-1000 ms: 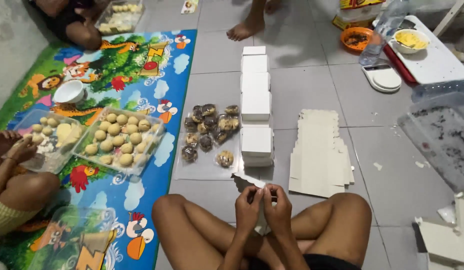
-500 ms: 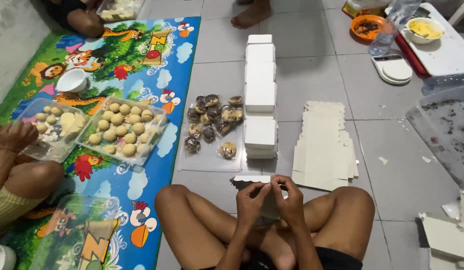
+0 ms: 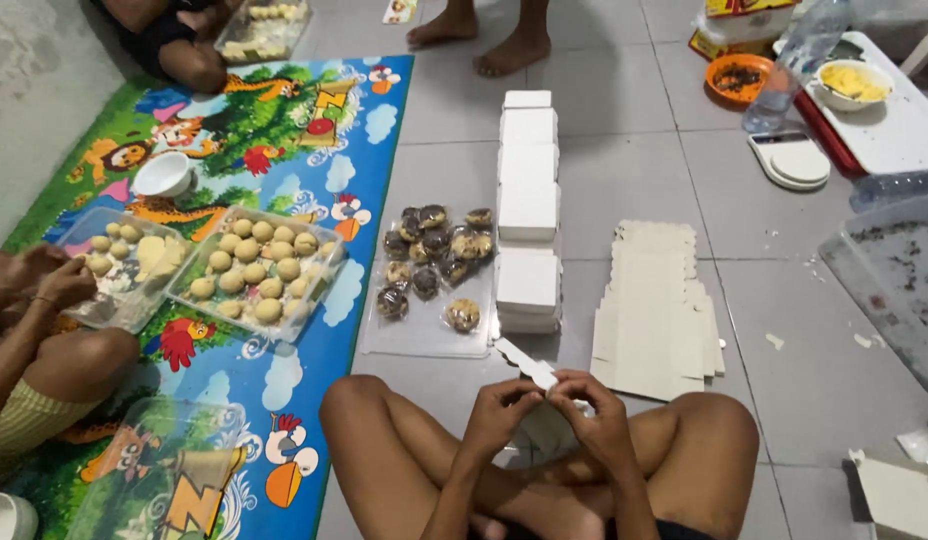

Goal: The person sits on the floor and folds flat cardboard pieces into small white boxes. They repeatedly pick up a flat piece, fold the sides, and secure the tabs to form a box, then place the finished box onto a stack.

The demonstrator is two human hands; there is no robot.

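At six o'clock, over crossed legs, the left hand (image 3: 499,410) and right hand (image 3: 596,415) pinch a half-folded white cardboard box (image 3: 529,366), fingers clamped on its flaps. Uneven pressure could crease it, or the flap may spring toward the wrapped cookies (image 3: 429,260) at twelve o'clock.

The person's left hand (image 3: 499,415) and right hand (image 3: 594,420) are bare, with no rings, watch or gloves to be seen. Both forearms are uncovered, with no sleeves reaching them. The legs are bare down past the knees, and a dark edge of shorts shows at the bottom of the view.
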